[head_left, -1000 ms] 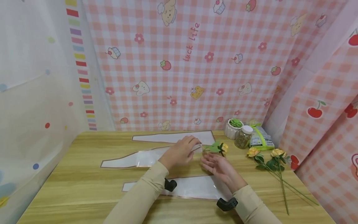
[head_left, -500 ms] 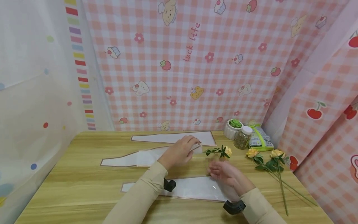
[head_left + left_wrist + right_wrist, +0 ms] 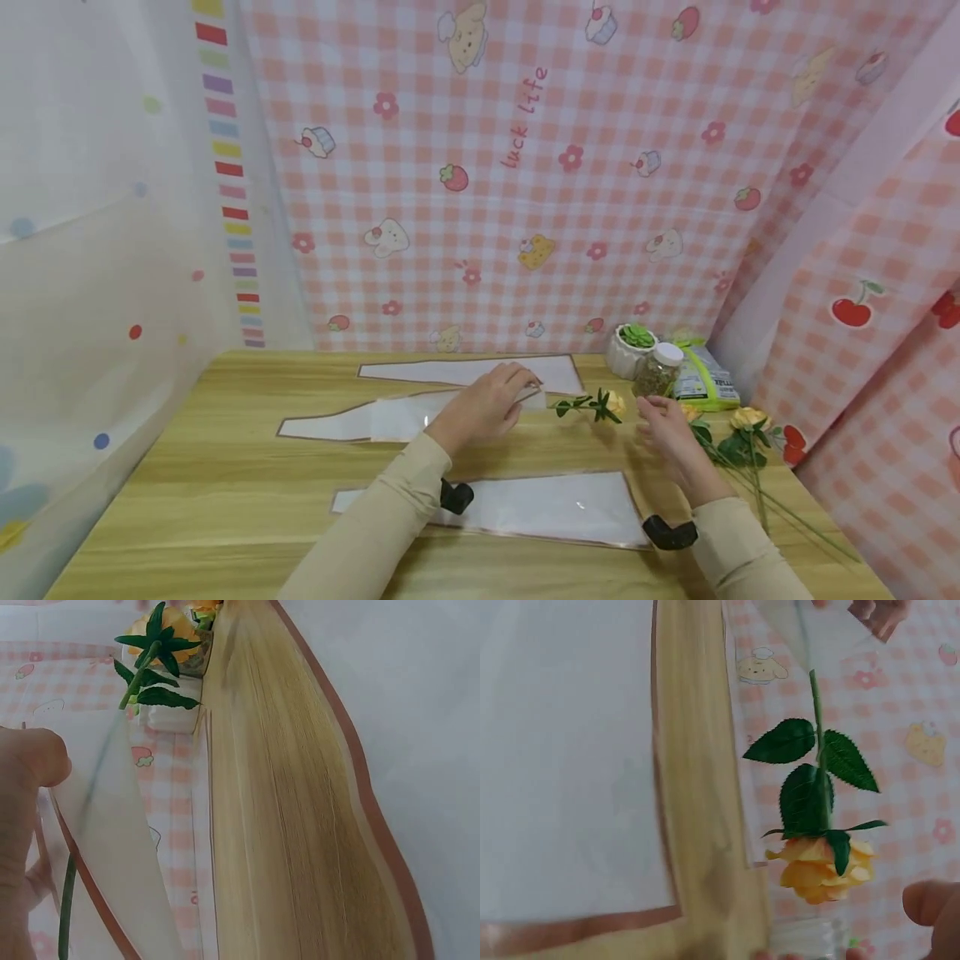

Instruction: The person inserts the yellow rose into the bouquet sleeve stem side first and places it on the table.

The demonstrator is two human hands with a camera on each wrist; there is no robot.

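Note:
My left hand [image 3: 483, 404] grips the wide end of a translucent, brown-edged flower sleeve [image 3: 397, 419]. A yellow artificial rose [image 3: 821, 870] sticks out of that sleeve's mouth, with green leaves below its bloom. In the left wrist view part of its green stem [image 3: 67, 907] shows beneath the hand. My right hand [image 3: 675, 437] hovers above the table with relaxed fingers, holding nothing. It lies between the sleeved rose and two loose yellow roses [image 3: 750, 419], partly covering one of them in the head view.
Two more brown-edged sleeves lie flat, one at the back [image 3: 465, 370] and one in front [image 3: 555, 507]. At the back right stand a white pot with a succulent [image 3: 630, 354], a white-lidded jar [image 3: 660, 371] and a grey-and-green bag [image 3: 705, 379]. A checked cloth [image 3: 495, 208] hangs behind.
My right hand has moved away from the sleeved rose, toward the loose roses. The sleeved rose has turned slightly, its leaves lying differently. My left hand keeps its hold.

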